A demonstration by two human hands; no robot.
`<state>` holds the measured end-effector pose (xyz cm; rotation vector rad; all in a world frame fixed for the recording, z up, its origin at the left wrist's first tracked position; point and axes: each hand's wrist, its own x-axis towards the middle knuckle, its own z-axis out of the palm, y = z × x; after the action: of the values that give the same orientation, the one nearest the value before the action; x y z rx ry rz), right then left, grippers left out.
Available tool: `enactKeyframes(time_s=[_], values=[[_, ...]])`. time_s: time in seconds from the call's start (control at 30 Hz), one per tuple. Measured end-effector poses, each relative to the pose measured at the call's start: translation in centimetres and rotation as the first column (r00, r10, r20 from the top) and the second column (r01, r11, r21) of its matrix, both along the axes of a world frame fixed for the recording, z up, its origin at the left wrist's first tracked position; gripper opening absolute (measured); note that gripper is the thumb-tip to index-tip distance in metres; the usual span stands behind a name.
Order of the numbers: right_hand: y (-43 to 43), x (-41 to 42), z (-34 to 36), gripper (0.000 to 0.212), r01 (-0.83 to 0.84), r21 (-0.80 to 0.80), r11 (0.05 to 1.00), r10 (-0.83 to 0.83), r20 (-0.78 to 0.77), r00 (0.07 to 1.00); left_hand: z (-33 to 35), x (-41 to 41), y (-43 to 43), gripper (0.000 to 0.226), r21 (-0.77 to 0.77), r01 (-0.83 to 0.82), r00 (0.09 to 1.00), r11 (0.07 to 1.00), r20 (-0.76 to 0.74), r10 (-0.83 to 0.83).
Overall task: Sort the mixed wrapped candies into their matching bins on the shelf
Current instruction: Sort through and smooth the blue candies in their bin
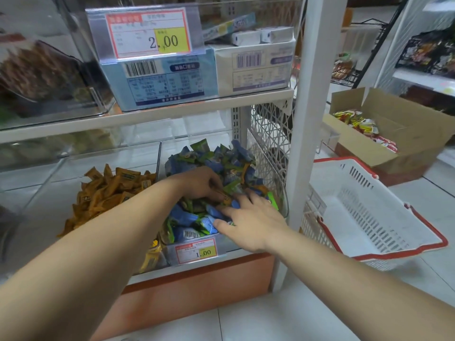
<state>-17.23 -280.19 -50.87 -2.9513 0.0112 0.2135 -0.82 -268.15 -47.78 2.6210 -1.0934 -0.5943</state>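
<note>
Orange candy (224,196) pinched in my left grip (200,182), inside the blue-green bin (225,242); my right grip (253,217) lies spread flat on that bin's pile (187,214), holding nothing. The orange bin (49,193) left of it looks sorted; I judge more strays remain

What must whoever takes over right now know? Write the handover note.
Left hand: pinches an orange candy in the right bin.
Right hand: open, flat on the blue and green candies there.
Done: a pile of orange candies lies in the left bin.
Left: move the pinched one across; at least one more orange stray shows in the right bin.
</note>
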Motion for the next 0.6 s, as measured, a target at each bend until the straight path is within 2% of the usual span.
enactKeyframes(time_s=[0.07,0.3,0.47,0.53,0.6], values=[[0.0,0.0,0.0,0.068,0.002,0.004,1.000,-0.002,-0.001,1.000,0.0,0.2,0.2,0.013,-0.035,-0.011,1.000,0.999,0.025,0.012],[-0.1,0.1,0.3,0.069,0.009,0.028,1.000,-0.009,0.010,1.000,1.8,0.6,1.9,0.016,-0.207,-0.107,0.992,0.972,0.049,0.120],[-0.1,0.4,1.1,0.065,0.034,0.057,0.998,-0.035,0.023,0.999,4.1,0.0,3.5,0.019,-0.430,-0.229,0.971,0.873,-0.043,0.234],[-0.1,0.7,1.7,0.067,0.056,0.114,0.992,-0.064,0.064,0.996,4.9,-0.7,3.9,0.019,-0.479,-0.239,0.968,0.845,-0.047,0.247],[-0.1,1.0,2.6,0.073,0.088,0.176,0.980,-0.119,0.174,0.977,5.5,-1.6,4.4,0.018,-0.518,-0.253,0.962,0.817,-0.048,0.268]])
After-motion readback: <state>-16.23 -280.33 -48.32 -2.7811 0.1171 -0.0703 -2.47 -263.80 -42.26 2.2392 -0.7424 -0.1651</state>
